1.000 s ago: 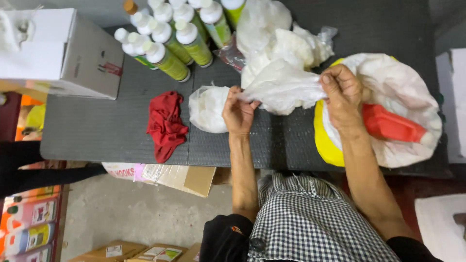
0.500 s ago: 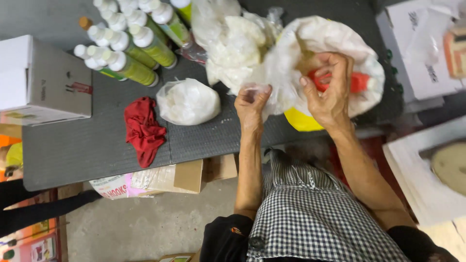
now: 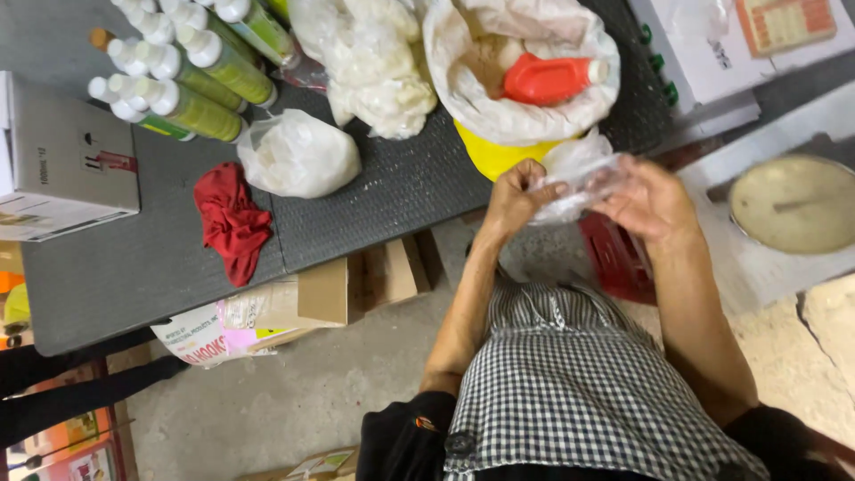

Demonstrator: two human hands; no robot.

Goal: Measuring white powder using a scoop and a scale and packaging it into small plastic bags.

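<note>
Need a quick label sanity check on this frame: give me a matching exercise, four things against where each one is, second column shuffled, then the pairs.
Things:
1. clear plastic bag
2. red bottle
3. red cloth
4. green bottles with white caps

Places:
A. lying flat on the dark table, near its front edge
B. held between the left hand and the right hand
C. clustered at the table's far left, beside the white cardboard box
D. inside the white-lined yellow bucket

Pairs: 1-B, 2-D, 3-A, 4-C
</note>
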